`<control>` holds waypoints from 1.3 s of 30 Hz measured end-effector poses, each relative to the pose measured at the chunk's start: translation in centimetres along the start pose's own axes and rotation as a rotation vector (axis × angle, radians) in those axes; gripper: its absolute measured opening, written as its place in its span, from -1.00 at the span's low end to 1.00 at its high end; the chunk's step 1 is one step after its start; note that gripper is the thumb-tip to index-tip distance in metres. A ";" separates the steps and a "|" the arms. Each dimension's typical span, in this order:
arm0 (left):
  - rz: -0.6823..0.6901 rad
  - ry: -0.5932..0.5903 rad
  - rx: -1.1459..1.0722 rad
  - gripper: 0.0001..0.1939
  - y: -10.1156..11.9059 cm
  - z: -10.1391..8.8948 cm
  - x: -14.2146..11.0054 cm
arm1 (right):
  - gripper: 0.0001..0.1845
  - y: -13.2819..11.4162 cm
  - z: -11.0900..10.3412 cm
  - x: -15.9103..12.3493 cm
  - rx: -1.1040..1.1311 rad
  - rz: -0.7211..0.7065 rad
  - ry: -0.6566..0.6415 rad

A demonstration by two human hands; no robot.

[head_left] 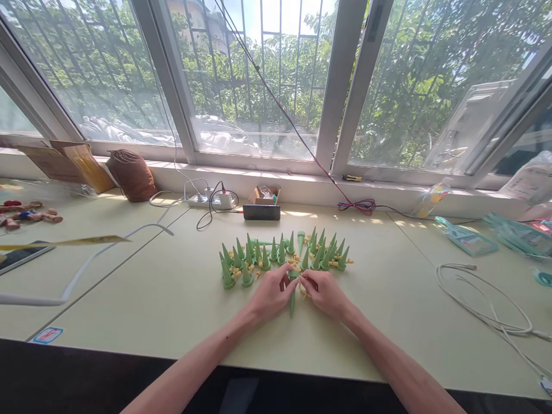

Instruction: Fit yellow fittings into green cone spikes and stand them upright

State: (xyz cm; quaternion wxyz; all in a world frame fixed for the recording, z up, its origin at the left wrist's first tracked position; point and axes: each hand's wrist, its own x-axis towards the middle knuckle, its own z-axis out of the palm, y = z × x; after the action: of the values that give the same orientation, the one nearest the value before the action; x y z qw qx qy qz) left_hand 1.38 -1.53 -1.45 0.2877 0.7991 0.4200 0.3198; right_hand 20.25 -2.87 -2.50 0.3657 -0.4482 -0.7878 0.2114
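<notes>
My left hand [272, 290] is closed around a green plastic spike [292, 305], a cone whose tip points down toward me. Close beside it, my right hand [323, 292] pinches a small yellow plastic piece [301, 282] at the wide end of the spike. Fingers hide most of that joint. Just beyond both hands, several green spikes [227, 273] stand upright on their wide ends, in a left and a right cluster. Little yellow pieces [259, 275] stick out of some or lie among them. One more spike [301, 241] stands point down at the back.
Behind the spikes a black phone [261, 213] leans before a small cardboard box [264, 195]. A power strip [211, 199] lies by the window sill. White cables [483, 299] coil at right, near green plastic pouches [468, 237]. Doll-like figures [30, 215] lie far left.
</notes>
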 end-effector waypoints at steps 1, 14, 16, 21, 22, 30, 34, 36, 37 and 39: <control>0.000 0.001 0.001 -0.79 0.0 0.0 0.0 | -0.71 0.0 0.0 0.0 0.001 -0.003 0.000; 0.013 0.009 0.013 -0.80 0.0 0.0 0.0 | -0.72 0.2 0.1 0.0 -0.001 -0.008 0.002; 0.013 0.019 0.018 -0.81 0.1 0.0 0.0 | -0.72 0.1 0.1 0.1 0.003 -0.006 0.005; 0.015 0.032 0.008 -0.80 0.2 0.0 0.0 | -0.72 -0.1 0.1 0.0 -0.004 -0.001 0.021; 0.015 0.034 0.003 -0.80 0.2 0.0 0.0 | -0.72 0.0 0.1 0.0 -0.004 -0.001 0.023; 0.011 0.057 -0.005 -0.79 -0.1 0.1 0.1 | -0.77 0.3 0.3 0.1 -0.005 -0.010 0.044; 0.009 0.073 -0.013 -0.79 -0.1 0.1 0.1 | -0.80 0.4 0.3 0.1 0.008 -0.034 0.064; 0.009 0.071 -0.032 -0.78 -0.2 0.1 0.1 | -0.79 0.4 0.4 0.1 0.018 -0.038 0.075; 0.010 0.066 -0.043 -0.77 -0.2 0.1 0.1 | -0.79 0.4 0.4 0.1 0.024 -0.037 0.080; 0.008 0.058 -0.065 -0.76 -0.2 0.1 0.1 | -0.79 0.4 0.4 0.1 0.035 -0.034 0.092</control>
State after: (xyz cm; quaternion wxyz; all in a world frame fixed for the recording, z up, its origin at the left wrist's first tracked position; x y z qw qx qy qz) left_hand 1.39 -1.37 -1.58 0.2997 0.7815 0.4143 0.3574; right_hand 20.16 -2.55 -3.00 0.4128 -0.4377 -0.7738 0.1979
